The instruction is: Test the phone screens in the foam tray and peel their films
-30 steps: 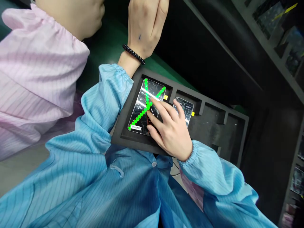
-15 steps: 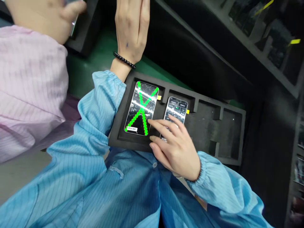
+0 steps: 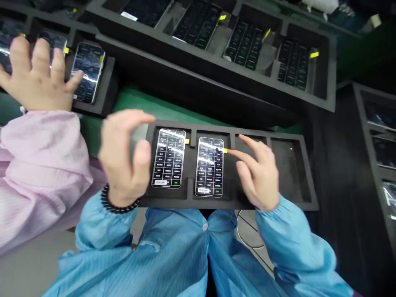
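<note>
A black foam tray (image 3: 293, 165) lies in front of me with two lit phones in its left slots. The left phone (image 3: 168, 163) and the right phone (image 3: 209, 167) both show a grid menu, and each has a yellow tab. My left hand (image 3: 123, 154), blurred, hovers at the tray's left end, fingers curved and apart, holding nothing. My right hand (image 3: 258, 173) rests over the third slot with fingers spread. Its index finger points at the right phone's yellow tab (image 3: 225, 151).
A co-worker's hand (image 3: 37, 78) in a pink sleeve rests on another tray with a phone (image 3: 88, 70) at the upper left. A long foam tray (image 3: 328, 70) with several dark phones runs along the back. More racks stand at the right.
The view swung level. The left phone's green cross is gone and a grid menu shows. My left hand drew back to the tray's left end; my right hand shifted right of the second phone.
</note>
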{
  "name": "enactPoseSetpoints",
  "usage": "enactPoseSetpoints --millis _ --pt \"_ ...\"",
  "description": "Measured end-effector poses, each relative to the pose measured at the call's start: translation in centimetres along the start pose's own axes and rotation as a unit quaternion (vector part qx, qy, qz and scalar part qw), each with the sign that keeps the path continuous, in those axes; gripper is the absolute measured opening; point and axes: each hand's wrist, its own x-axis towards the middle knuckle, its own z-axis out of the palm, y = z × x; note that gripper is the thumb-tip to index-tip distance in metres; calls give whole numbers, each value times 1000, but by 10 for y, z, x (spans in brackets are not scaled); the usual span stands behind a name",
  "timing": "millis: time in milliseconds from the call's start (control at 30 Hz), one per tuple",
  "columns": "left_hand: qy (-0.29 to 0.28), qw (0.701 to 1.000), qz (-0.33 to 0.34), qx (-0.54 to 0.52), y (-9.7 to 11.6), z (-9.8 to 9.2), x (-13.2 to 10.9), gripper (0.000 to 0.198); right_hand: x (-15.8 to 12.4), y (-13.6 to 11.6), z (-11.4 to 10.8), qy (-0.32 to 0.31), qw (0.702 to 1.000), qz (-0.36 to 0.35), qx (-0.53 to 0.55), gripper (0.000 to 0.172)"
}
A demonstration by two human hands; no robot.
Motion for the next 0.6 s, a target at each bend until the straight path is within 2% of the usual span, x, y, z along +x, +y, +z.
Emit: enactPoseSetpoints --millis 67,167,333,500,533,600 --pt "-73 996 15 46 -10 11 -21 51 -6 5 22 -13 1000 7 -27 33" --pt "-149 985 19 83 -28 24 -34 52 -9 8 39 -43 998 23 -39 36" --pt "-183 972 35 143 -34 25 -35 48 -9 8 38 -62 997 36 -38 36" --pt "-284 938 5 197 -33 30 -32 52 -11 12 38 -34 998 54 -23 40" --pt "-293 935 -2 200 -33 30 -31 54 -11 12 37 -28 998 56 -20 39" --pt "-277 941 -16 193 -31 26 -31 58 -13 12 31 -10 998 57 -10 38"
